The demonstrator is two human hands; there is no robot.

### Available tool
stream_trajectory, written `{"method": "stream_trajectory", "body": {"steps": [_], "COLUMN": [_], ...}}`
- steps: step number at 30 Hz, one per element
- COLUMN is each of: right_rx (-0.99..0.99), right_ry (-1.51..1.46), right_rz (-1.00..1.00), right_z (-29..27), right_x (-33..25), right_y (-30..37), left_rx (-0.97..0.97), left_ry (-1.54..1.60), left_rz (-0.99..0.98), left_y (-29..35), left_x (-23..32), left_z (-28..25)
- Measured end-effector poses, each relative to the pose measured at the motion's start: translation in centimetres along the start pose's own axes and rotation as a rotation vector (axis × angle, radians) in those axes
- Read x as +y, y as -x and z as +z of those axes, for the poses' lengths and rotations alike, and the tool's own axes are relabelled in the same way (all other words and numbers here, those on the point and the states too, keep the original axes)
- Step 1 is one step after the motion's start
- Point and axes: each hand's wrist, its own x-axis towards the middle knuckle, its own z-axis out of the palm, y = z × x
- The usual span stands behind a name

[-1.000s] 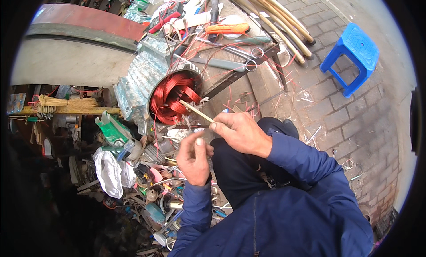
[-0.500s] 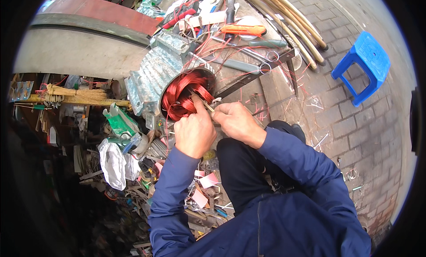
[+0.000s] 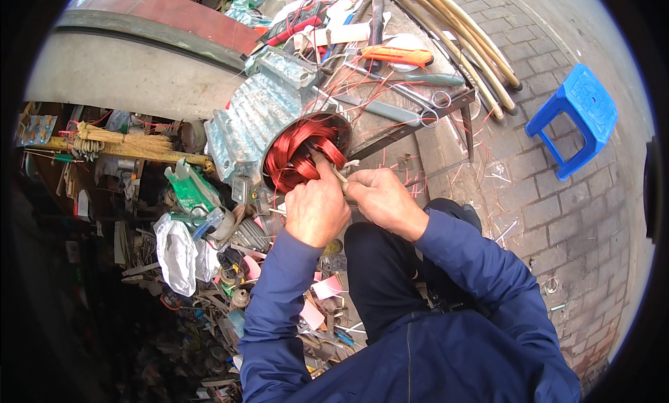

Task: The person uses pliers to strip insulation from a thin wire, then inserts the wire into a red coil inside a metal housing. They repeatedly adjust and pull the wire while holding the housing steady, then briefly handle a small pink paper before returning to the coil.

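Observation:
A finned, pale blue-grey motor housing (image 3: 245, 128) lies on its side with its round mouth toward me. Red copper wire coils (image 3: 288, 165) fill that mouth. The index finger of my left hand (image 3: 318, 209) is stretched into the coils, while its other fingers curl below, partly hidden. Just right of it, my right hand (image 3: 387, 201) is closed in a pinch on a thin, light-coloured stick (image 3: 339, 174). The stick's far end points at the coils beside my left index finger, and its tip is hard to see.
Behind the motor, a bench (image 3: 418, 135) carries an orange-handled cutter (image 3: 396, 55), spanners (image 3: 390, 110), a hammer (image 3: 376, 27) and a red-and-black meter (image 3: 296, 25). Wooden poles (image 3: 481, 48) lie beyond. A blue stool (image 3: 585, 107) stands right on paving. Scraps and a white bag (image 3: 174, 253) crowd the left.
The whole scene has shifted slightly right and down in the view. Both hands keep nearly the same place at the coils, with the stick still in my right hand.

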Motion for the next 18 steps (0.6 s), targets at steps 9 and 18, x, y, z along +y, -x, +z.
{"method": "stream_trajectory", "body": {"steps": [9, 18], "right_rx": [0.040, 0.041], "right_ry": [-0.016, -0.055], "right_rz": [0.019, 0.066], "right_z": [0.5, 0.9], "right_x": [-0.3, -1.0], "right_y": [-0.1, -1.5], "left_rx": [0.000, -0.061], "left_ry": [0.107, 0.115], "left_rz": [-0.005, -0.072], "left_y": [-0.1, -1.0], "left_x": [-0.3, -0.7], "left_z": [-0.1, -0.1]}}
